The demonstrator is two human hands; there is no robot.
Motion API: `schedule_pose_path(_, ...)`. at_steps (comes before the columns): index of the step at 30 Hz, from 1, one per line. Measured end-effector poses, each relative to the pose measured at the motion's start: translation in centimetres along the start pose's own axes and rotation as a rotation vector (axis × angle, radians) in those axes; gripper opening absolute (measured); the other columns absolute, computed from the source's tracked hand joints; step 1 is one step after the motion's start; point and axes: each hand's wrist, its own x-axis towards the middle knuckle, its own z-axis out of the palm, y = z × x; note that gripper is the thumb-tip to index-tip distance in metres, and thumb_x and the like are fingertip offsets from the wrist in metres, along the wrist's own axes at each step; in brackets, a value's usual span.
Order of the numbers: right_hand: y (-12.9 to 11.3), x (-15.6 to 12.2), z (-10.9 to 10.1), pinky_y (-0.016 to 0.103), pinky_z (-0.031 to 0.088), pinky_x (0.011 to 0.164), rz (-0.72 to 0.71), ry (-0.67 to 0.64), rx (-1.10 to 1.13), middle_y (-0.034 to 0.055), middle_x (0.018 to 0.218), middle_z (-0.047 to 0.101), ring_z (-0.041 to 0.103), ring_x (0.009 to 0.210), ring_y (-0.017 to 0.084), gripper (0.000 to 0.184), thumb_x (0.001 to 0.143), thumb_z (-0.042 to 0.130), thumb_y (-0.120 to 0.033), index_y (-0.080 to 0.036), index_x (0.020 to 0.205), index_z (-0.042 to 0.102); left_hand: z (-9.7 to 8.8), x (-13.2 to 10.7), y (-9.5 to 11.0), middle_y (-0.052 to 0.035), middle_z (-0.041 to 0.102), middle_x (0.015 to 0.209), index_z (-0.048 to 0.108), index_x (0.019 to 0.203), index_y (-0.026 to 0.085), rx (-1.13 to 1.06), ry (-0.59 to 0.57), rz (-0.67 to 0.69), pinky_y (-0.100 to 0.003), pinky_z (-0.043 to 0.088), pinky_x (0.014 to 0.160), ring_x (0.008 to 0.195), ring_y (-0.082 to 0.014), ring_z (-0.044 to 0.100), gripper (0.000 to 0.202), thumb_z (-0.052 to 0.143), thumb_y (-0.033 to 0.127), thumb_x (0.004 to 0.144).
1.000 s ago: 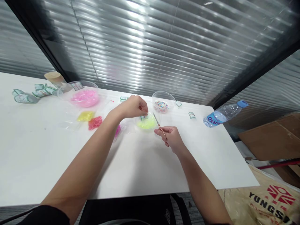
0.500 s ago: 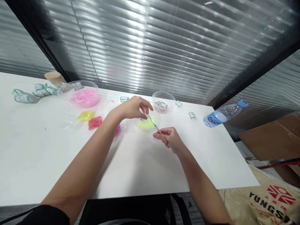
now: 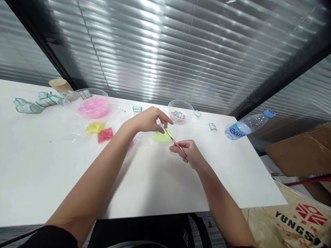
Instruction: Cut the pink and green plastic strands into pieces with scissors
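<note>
Copper-handled scissors [image 3: 178, 146] with slim silver blades are in my right hand [image 3: 188, 151], whose fingers are closed round the handles. The blades point up and left, over a clear round bowl [image 3: 170, 138] of yellow-green bits. Above this bowl hangs my left hand [image 3: 155, 120], palm down, the index finger stretched out and the thumb apart from it. The blade tips reach between its thumb and fingers. Nothing clearly shows in its grasp. A white and green label lies by the thumb, partly hidden. A magenta packet is largely covered by my left forearm.
Left are a large clear bowl of pink bits [image 3: 93, 107], a yellow packet [image 3: 94, 127] and a red packet [image 3: 105, 135]. A bowl of mixed beads [image 3: 179, 116] stands behind. A water bottle [image 3: 239, 129] lies tilted near the right edge. Several labelled rolls [image 3: 28, 106] sit far left.
My left index finger has stretched a little further right, opening more space from the thumb. The scissors and right hand have barely shifted.
</note>
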Motion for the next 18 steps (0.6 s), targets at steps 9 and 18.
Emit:
schedule_pose_path(9, -0.09, -0.03, -0.07, 0.023, 0.015, 0.040, 0.000, -0.013, 0.026, -0.0096, 0.041, 0.024, 0.018, 0.043, 0.004, 0.034, 0.064, 0.079, -0.046, -0.014, 0.067, 0.068, 0.08, 0.12, 1.03, -0.0002, 0.074, 0.085, 0.075, 0.099, 0.022, -0.021, -0.024, -0.044, -0.025, 0.049, 0.071, 0.081, -0.0166, 0.067, 0.034, 0.077, 0.016, 0.066)
schedule_pose_path(18, -0.04, -0.01, 0.11, 0.022, 0.017, 0.039, 0.005, 0.005, -0.025, -0.0089, 0.042, 0.027, 0.021, 0.042, 0.005, 0.035, 0.065, 0.077, -0.049, -0.015, 0.070, 0.069, 0.19, 0.28, 0.89, 0.0003, 0.075, 0.087, 0.075, 0.097, 0.022, 0.014, -0.032, -0.051, -0.025, 0.049, 0.072, 0.082, -0.0160, 0.067, 0.032, 0.076, 0.012, 0.066)
